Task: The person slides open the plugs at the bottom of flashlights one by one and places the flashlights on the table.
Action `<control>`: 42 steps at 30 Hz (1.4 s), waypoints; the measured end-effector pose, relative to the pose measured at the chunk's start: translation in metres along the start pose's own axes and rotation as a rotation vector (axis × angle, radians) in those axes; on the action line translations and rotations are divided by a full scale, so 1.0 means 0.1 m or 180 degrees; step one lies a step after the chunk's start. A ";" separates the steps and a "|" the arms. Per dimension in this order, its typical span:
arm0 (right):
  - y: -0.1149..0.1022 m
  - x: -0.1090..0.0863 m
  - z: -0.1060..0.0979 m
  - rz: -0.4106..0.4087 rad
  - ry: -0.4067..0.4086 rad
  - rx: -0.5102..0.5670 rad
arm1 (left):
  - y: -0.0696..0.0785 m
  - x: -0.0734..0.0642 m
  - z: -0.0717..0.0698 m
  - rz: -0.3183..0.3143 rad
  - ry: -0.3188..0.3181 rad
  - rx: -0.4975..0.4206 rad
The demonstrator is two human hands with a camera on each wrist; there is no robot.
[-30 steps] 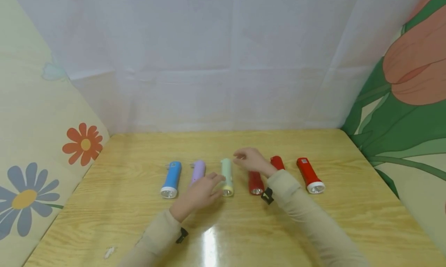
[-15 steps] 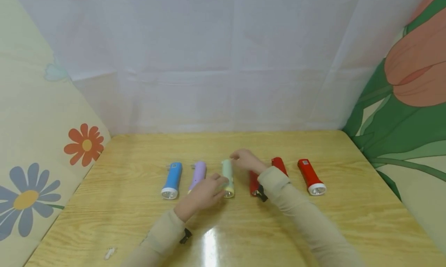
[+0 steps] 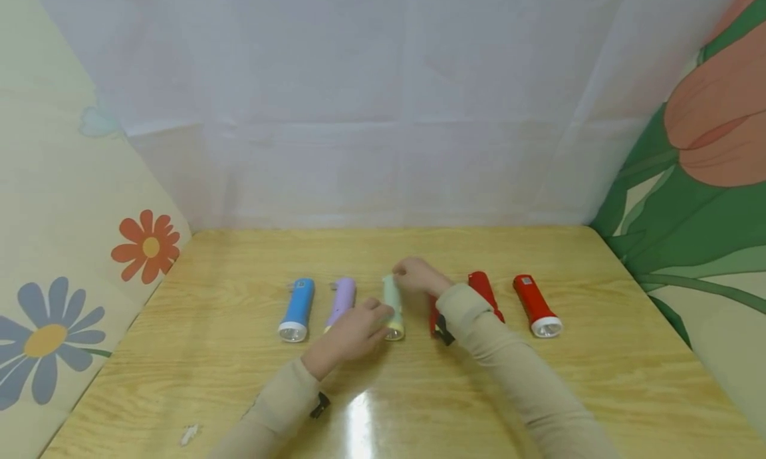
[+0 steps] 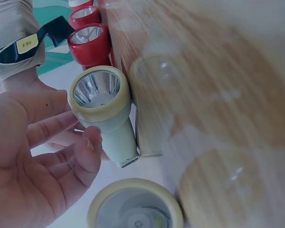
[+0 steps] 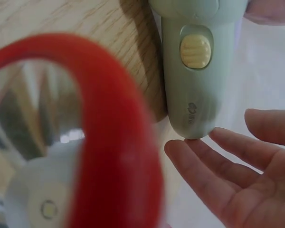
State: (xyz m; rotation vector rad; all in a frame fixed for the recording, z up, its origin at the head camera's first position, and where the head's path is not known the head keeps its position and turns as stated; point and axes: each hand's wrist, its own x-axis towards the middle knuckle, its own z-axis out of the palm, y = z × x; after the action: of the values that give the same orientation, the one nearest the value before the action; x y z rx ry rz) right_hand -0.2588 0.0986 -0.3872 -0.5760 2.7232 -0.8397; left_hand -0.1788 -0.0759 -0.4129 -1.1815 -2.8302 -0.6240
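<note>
A pale green flashlight [image 3: 391, 293] with a cream head lies in the middle of a row on the table, its lens toward the near side. My left hand [image 3: 356, 332] is at its head end; the left wrist view shows loosely bent fingers [image 4: 85, 152] right beside the body below the cream rim. At the far end, my right hand [image 3: 415, 276] reaches in from the right. In the right wrist view, its extended fingers [image 5: 194, 171] are at the rounded tail, with the thumb held apart. A cream sliding switch [image 5: 195, 51] shows on the upper side.
Left of the green flashlight lie a purple flashlight [image 3: 343, 296], partly behind my left hand, and a blue flashlight [image 3: 298, 303]. To the right are a red flashlight [image 3: 433, 322] mostly under my right arm, another red flashlight [image 3: 481, 287], and a white-rimmed red one [image 3: 532, 299].
My right hand has moved left to the green flashlight's tail, its sleeve now covering more of the nearest red flashlight. My left hand has stayed almost in place.
</note>
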 end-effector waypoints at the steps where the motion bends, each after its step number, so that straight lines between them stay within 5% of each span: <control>1: 0.00 0.00 0.00 0.0002 -0.0015 0.0011 | 0.00 0.00 0.00 -0.0008 -0.0008 -0.0004; 42: -0.08 -0.04 0.02 0.0150 -0.0118 -0.0161 | 0.00 0.04 0.03 0.0002 0.0058 -0.0060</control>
State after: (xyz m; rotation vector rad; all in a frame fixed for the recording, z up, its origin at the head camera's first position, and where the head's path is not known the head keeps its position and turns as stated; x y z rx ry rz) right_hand -0.2524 0.0935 -0.3840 -0.5297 2.7201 -0.7433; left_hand -0.1812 -0.0723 -0.4149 -1.1733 -2.8152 -0.6594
